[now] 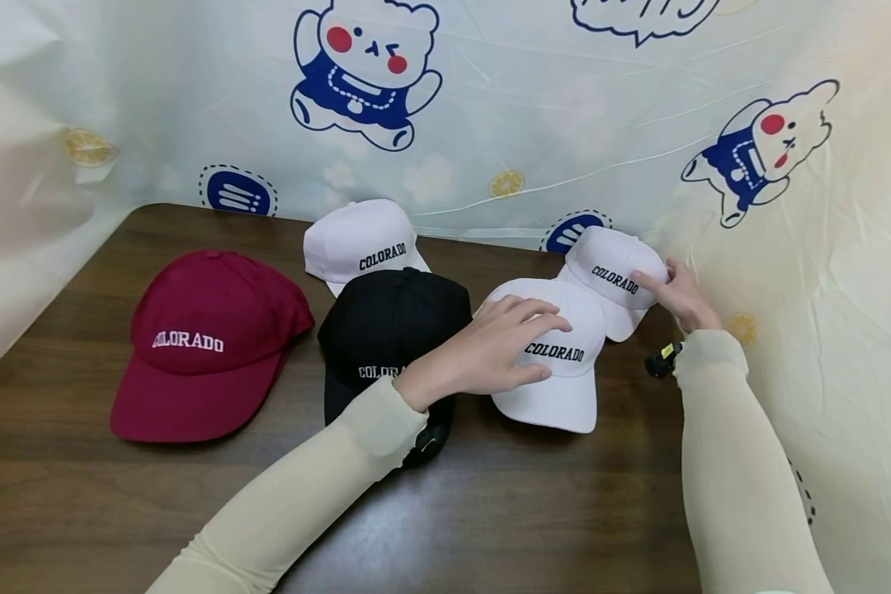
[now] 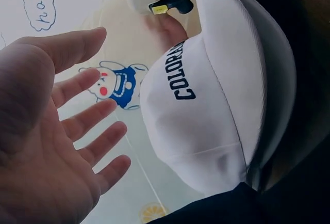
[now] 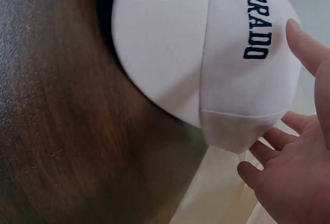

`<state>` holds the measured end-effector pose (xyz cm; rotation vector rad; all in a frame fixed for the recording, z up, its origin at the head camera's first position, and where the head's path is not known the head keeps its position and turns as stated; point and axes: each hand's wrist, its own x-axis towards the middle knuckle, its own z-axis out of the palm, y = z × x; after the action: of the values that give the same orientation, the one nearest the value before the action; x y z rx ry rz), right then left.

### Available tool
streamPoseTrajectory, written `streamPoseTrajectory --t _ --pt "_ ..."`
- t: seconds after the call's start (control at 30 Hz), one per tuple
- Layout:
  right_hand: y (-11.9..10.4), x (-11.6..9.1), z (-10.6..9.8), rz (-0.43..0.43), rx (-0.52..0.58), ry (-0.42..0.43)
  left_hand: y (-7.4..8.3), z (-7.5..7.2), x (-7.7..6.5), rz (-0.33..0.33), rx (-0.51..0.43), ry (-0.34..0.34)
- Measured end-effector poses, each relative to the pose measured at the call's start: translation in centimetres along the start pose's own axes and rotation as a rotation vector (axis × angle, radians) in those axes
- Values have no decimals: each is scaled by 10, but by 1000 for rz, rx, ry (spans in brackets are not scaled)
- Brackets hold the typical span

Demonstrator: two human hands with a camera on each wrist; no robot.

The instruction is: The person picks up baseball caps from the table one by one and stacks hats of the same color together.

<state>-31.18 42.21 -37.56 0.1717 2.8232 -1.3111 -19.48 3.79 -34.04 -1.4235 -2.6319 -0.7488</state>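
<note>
A white cap (image 1: pixel 605 272) lettered COLORADO sits at the back right. My right hand (image 1: pixel 686 299) is at its right side, thumb by the crown's front and fingers at its back edge. The right wrist view shows those fingers (image 3: pixel 304 139) spread, with some tips at the cap's edge; firm contact is hard to tell. A second white cap (image 1: pixel 545 404) stands in front and to the left, overlapping the first. My left hand (image 1: pixel 490 346) hovers over its left side, fingers apart and holding nothing. Beside the left wrist is a black cap (image 1: pixel 397 318), partly hidden by the forearm.
At the left lies a dark red cap (image 1: pixel 208 309). Another white cap (image 1: pixel 364 239) stands behind the black one. All the caps are on a brown wooden table (image 1: pixel 520 503). A printed cloth (image 1: pixel 505 107) hangs along the back and sides, close to the right hand.
</note>
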Motion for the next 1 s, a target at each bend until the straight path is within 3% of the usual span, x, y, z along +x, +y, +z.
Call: streamPoseTrajectory --t 0.3,0.5,0.7,1.0 --pt "10 -2 -7 54 -55 34 -4 -2 -6 45 9 1" --pt "9 -4 -14 -3 46 56 -5 -3 -6 58 5 12" --pt "-9 -7 -25 -42 132 141 -8 -6 -7 43 -26 12" --pt "-47 -20 -41 -132 119 252 -11 -10 -6 11 -39 18"
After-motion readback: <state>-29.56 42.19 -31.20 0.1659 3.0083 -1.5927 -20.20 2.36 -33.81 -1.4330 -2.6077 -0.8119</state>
